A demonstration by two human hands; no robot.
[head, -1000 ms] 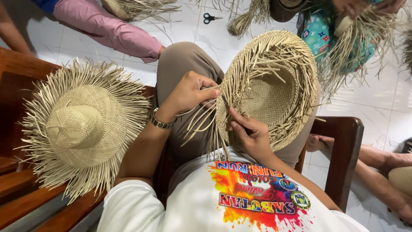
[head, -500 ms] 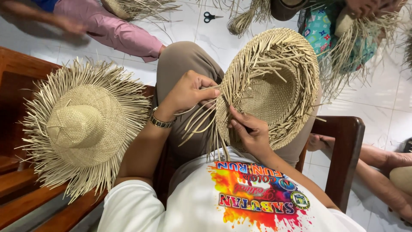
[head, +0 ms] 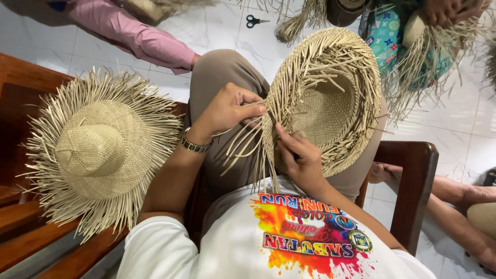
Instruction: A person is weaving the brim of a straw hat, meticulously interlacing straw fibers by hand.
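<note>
Straw hat (head: 330,103), unfinished and turned so its hollow crown faces the camera, rests on the person's lap between the two hands, its brim a ring of loose pale strands. Left hand (head: 230,108) sits at the near left edge of the brim, fingers curled shut around a few of the loose strands (head: 243,142), which fan down and away from the weave toward the person's shirt. A metal bracelet (head: 194,144) circles that wrist. Right hand (head: 299,157) lies just below and to the right of the left one, pressed flat against the lower brim, with the fingers pointing up along the woven edge and pinning it; whether it pinches a strand I cannot tell. The two hands are near each other, with the brim's edge running between them.

A second straw hat (head: 98,150), crown up and with a fringe of untrimmed strands all round, lies on the wooden bench (head: 31,227) well to the left of the left hand, untouched. The person wears a white shirt (head: 289,243) with a bright splash print and sits on a wooden chair (head: 413,186). On the white tiled floor (head: 217,26) beyond the knees lies a pair of scissors (head: 253,20). Other people sit around: a pink sleeve (head: 139,41) at the top left, and hands working more straw at the top right
</note>
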